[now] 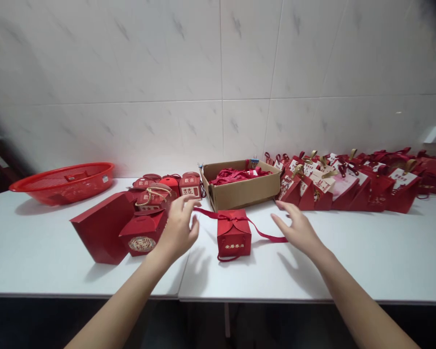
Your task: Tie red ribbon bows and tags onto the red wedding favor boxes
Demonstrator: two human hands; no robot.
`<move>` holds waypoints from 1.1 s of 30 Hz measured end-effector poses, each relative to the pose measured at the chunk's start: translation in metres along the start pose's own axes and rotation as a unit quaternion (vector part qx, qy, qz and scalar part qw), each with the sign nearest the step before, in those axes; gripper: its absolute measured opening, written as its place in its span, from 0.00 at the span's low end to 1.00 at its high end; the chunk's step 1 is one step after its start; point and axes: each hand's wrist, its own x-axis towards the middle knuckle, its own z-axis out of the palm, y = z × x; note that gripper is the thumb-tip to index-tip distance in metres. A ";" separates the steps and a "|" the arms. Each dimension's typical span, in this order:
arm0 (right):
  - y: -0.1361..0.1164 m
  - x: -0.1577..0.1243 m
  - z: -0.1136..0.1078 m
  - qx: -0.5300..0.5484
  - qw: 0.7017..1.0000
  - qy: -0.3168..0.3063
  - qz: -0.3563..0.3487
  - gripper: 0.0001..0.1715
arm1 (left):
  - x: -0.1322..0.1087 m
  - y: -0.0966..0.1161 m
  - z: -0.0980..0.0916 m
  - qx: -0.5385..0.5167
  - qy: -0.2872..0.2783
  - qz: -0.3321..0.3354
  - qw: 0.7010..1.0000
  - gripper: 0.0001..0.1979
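Note:
A small red gift box with gold lettering stands on the white table between my hands. A red ribbon is tied over its top, and its ends trail out to both sides. My left hand hovers just left of the box with fingers spread, its fingertips near the ribbon's left end. My right hand is open to the right of the box, fingers stretched out above the ribbon's right end. Neither hand grips anything.
A cardboard box of red ribbons sits behind the gift box. Several finished red boxes with tags line the back right. More red boxes and a large red bag stand at left, and a red basket sits far left.

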 end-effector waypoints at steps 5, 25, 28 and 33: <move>-0.038 0.034 0.020 0.107 0.945 -0.307 0.040 0.29 | 0.013 0.013 0.031 -0.199 -0.097 -0.005 0.975 0.11; -0.016 0.040 0.026 0.475 0.835 -0.273 0.044 0.15 | 0.013 0.050 0.057 -0.303 -0.123 -0.020 0.945 0.13; -0.019 0.037 0.028 0.459 0.855 -0.234 0.055 0.17 | 0.022 0.057 0.057 -0.327 -0.120 -0.052 0.936 0.14; -0.021 0.035 0.024 0.450 0.849 -0.277 0.012 0.18 | 0.045 0.071 0.057 -0.433 -0.107 -0.153 0.882 0.16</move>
